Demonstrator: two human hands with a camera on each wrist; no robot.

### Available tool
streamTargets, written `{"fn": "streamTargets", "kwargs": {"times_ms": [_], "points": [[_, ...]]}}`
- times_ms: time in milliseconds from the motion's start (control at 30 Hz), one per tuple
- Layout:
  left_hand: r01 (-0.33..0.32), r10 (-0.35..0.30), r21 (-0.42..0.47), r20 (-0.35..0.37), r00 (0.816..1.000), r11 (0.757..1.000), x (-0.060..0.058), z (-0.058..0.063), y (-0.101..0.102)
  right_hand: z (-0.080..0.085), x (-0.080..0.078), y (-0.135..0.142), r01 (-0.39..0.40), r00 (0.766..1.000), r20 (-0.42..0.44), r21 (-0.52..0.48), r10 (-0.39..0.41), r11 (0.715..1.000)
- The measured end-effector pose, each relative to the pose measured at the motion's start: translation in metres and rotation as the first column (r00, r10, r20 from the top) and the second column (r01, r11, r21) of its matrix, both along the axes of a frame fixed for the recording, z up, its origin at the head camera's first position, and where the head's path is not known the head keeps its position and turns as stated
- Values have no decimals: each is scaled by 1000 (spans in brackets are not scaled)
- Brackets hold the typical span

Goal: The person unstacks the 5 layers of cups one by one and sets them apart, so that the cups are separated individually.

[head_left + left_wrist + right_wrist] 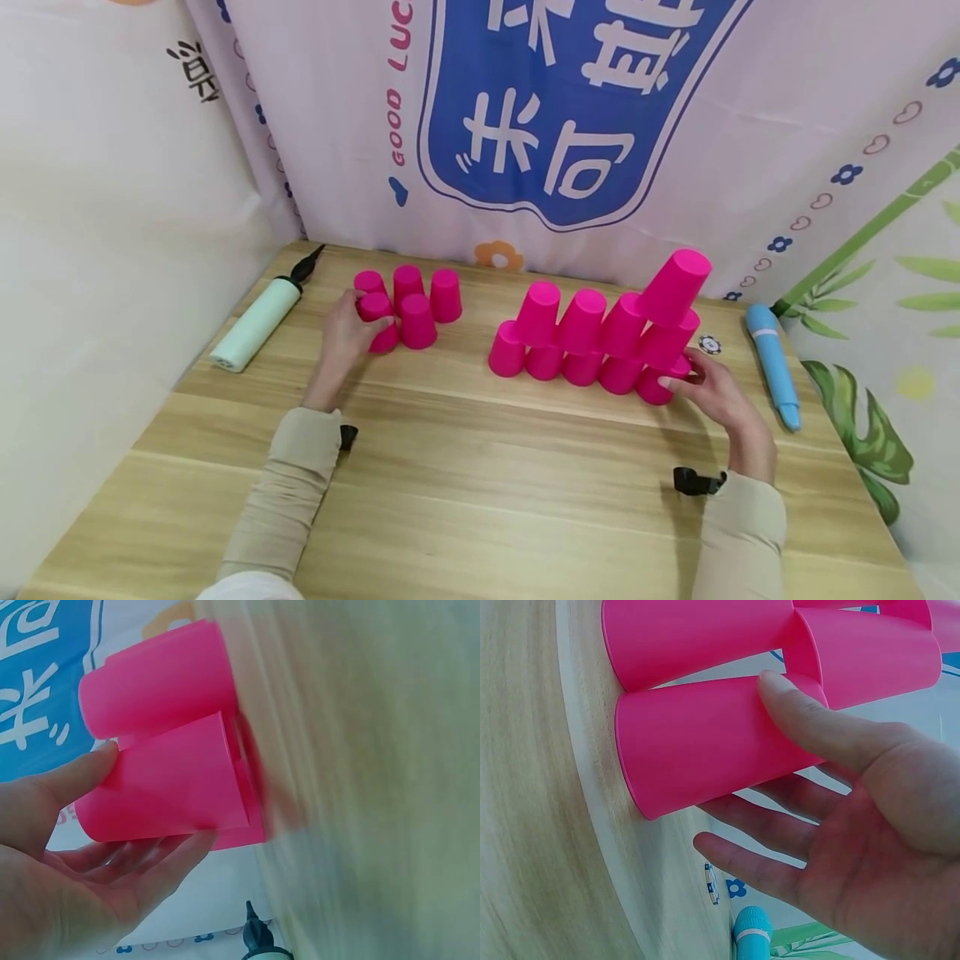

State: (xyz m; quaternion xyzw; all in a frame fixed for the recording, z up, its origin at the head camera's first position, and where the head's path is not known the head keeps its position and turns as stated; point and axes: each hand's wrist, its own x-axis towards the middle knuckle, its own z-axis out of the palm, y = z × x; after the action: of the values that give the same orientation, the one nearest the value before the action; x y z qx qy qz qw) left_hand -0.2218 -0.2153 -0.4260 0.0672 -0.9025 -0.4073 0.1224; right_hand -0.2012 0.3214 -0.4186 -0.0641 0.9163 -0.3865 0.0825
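Note:
My left hand [351, 332] grips an upside-down pink cup [169, 784], thumb on one side and fingers on the other. Its rim looks slightly raised from the table in the left wrist view. Several more pink cups [417, 322] stand close around it. On the right, my right hand [720, 390] holds the end cup [712, 746] of a stack's bottom row between thumb and fingers. Above that row sits a second row of upside-down cups [582, 322], and one single cup [677, 286] tops the right end.
A pale green hand pump [258, 323] with a black nozzle lies at the table's left edge. At the right lies a blue marker-shaped object [775, 367], with a small round chip [708, 344] near the stack. A printed cloth [337, 125] hangs behind the wooden table [510, 483].

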Motion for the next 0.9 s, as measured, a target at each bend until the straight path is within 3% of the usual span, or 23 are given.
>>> {"fn": "streamTargets", "kwargs": {"times_ms": [233, 467, 533, 633, 700, 767, 833, 900], "points": [[27, -27, 33, 8, 1000, 999, -3, -5, 5, 1, 0, 1, -2, 1000, -23, -3, 2, 1000], [57, -54, -40, 53, 997, 998, 0, -2, 3, 0, -2, 1, -10, 999, -37, -6, 10, 1000], [76, -68, -83, 92, 993, 994, 7, 10, 4, 0, -3, 1, -24, 999, -48, -14, 23, 1000], [87, -73, -151, 96, 993, 985, 26, 38, 13, 3, -6, 1, -45, 997, -62, -11, 44, 999], [82, -76, -179, 41, 996, 980, 39, 61, 27, 4, -7, 2, -50, 996, -74, -8, 50, 999], [100, -111, -168, -59, 992, 981, 48, 78, 47, 6, -7, 3, -45, 996, -71, -2, 45, 999], [152, -174, -140, -168, 970, 978, 52, 90, 73, 5, -6, 4, -35, 998, -61, -3, 35, 999], [249, -265, -91, -277, 924, 964, 53, 97, 104, 3, -4, 5, -22, 999, -46, -5, 22, 1000]]}}
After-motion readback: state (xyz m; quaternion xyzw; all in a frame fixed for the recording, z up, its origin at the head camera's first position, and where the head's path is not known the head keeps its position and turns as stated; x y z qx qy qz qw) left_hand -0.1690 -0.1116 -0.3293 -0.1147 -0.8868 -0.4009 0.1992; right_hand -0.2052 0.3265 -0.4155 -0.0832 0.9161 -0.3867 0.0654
